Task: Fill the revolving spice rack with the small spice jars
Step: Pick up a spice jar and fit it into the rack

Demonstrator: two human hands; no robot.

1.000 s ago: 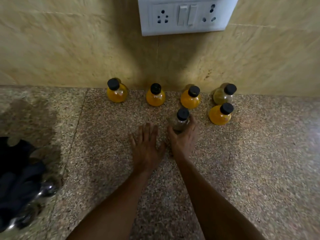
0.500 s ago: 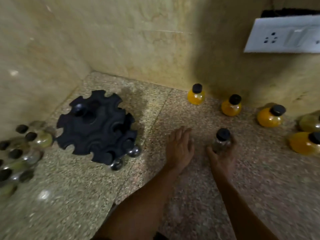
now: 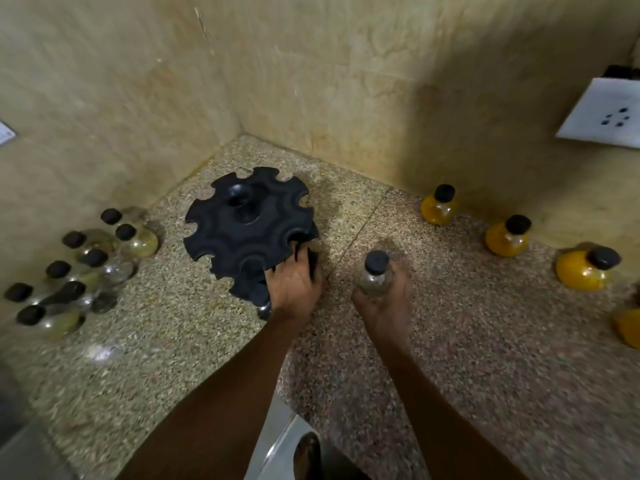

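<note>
The black revolving spice rack (image 3: 242,223) stands in the counter corner, its notched slots bare. My left hand (image 3: 294,282) rests on its near right edge, fingers wrapped over the rim. My right hand (image 3: 384,306) holds a small clear jar (image 3: 374,277) with a black cap, upright, just right of the rack. Several clear and greenish jars (image 3: 86,265) with black caps cluster at the left wall. Three yellow-filled jars (image 3: 438,207) (image 3: 507,237) (image 3: 585,268) line the back wall on the right, and part of another yellow jar (image 3: 628,325) shows at the right edge.
The speckled granite counter (image 3: 485,358) meets tiled walls at the corner behind the rack. A white socket plate (image 3: 602,116) sits on the right wall. A metal edge (image 3: 277,441) shows below the counter front.
The view swung left, bringing the rack into sight. My left hand moved from the counter onto the rack's edge. My right hand lifted the clear jar and carried it left toward the rack.
</note>
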